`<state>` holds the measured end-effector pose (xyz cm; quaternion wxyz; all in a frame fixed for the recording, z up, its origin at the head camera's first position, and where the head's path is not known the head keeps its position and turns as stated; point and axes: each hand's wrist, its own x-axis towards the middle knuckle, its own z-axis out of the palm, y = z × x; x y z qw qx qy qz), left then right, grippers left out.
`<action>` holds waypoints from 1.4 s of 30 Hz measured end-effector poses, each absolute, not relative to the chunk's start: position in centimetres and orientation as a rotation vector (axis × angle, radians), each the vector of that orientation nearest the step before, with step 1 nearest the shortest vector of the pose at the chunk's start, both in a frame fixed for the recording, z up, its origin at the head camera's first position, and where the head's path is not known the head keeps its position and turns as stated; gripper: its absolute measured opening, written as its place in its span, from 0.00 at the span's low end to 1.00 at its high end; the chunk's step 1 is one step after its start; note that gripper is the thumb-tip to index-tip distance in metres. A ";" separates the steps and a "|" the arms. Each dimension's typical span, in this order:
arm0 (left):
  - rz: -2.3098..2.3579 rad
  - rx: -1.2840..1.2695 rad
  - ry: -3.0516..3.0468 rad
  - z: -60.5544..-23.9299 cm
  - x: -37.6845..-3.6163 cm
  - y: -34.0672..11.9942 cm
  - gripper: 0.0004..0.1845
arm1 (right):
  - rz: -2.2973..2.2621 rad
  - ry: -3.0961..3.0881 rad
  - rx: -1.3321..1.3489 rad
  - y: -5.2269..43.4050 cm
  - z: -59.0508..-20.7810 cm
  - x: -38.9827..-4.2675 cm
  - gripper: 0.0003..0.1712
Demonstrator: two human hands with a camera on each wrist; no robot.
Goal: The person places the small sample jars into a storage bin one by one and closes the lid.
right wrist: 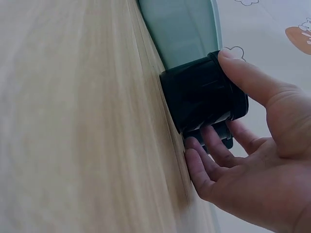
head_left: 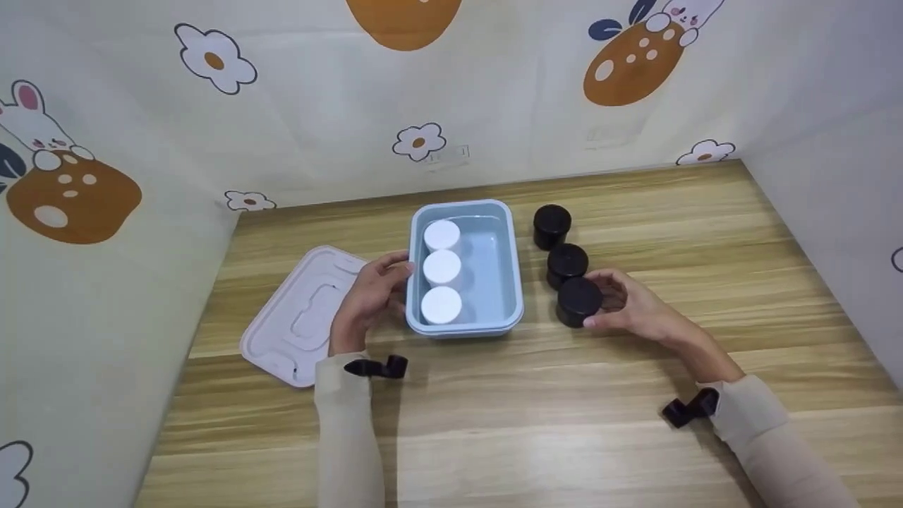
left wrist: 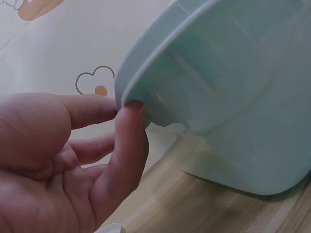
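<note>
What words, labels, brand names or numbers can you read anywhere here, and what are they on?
None can be read.
The three white jars, the three black jars, the blue box and its lid show no lettering.
The wall covering bears only flowers and rabbits; a faint mark on it is too blurred to read.

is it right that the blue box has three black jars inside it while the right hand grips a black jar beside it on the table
Not quite: the three jars inside the blue box are white, not black, as the head view shows. The rest holds: the right hand has its grip on the nearest black jar, which stands on the table beside the box.
</note>
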<state>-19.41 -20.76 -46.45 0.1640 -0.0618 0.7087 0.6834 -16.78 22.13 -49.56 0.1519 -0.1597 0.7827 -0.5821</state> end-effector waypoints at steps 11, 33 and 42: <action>1.908 -0.189 2.033 -46.3 -19.3 -21.1 0.24 | -1.638 2.301 -0.433 21.4 -49.7 -16.6 0.40; 1.890 -0.222 2.051 -46.4 -19.3 -21.1 0.24 | -1.699 2.286 -0.307 21.0 -47.3 -15.5 0.38; 1.905 -0.207 2.032 -46.3 -19.3 -20.9 0.24 | -1.756 2.313 -0.374 20.0 -46.2 -14.8 0.37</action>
